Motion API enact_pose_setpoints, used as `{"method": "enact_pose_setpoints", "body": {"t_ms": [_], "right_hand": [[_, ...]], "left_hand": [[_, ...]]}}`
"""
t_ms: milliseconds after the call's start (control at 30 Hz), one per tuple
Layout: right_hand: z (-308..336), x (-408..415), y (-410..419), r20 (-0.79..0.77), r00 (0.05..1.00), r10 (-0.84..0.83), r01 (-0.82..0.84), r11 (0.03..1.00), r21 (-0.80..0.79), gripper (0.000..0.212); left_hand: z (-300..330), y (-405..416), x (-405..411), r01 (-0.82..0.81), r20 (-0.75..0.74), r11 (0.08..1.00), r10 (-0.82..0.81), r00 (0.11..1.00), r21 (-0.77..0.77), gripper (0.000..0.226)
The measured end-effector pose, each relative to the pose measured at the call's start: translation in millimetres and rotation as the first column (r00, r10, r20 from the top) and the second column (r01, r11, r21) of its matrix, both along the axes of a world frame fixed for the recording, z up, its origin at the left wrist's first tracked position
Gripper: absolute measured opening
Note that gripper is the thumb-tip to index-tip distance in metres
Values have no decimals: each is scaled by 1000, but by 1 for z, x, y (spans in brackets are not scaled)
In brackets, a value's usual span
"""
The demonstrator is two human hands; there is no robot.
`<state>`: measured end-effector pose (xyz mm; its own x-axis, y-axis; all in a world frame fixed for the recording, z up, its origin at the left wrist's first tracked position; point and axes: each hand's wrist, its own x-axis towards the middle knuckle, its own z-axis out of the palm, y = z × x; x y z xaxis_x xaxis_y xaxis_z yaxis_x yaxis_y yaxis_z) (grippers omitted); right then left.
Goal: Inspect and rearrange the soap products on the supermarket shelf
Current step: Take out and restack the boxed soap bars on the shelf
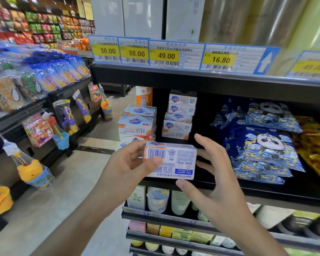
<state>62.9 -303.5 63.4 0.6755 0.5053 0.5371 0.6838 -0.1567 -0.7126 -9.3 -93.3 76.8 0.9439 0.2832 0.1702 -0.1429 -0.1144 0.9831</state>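
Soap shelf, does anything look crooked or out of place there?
Yes. The left soap stack is untidy: its top boxes sit skewed rather than squared. The right stack leans unevenly too. The soap box held in the hands is upside down, its print inverted. No damage or spills show.

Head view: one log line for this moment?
left hand: holds soap box | right hand: open, thumb under box | box: barcode up, off shelf
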Motion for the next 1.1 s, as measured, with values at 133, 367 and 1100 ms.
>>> {"method": "enact_pose_setpoints", "body": {"t_ms": [133,367,1100], "right_hand": [[0,2,2,100,995,25,-22,999,-38,85],[0,4,2,125,992,27,-13,994,-106,68],[17,6,3,-680,709,184,-36,974,225,44]], "left_hand": [[2,-3,0,4,-79,999,-7,997,-45,31],[8,-7,-2,-28,-231,997,10,973,-78,30],[7,3,-7,16,48,958,-31,998,286,69]]}}
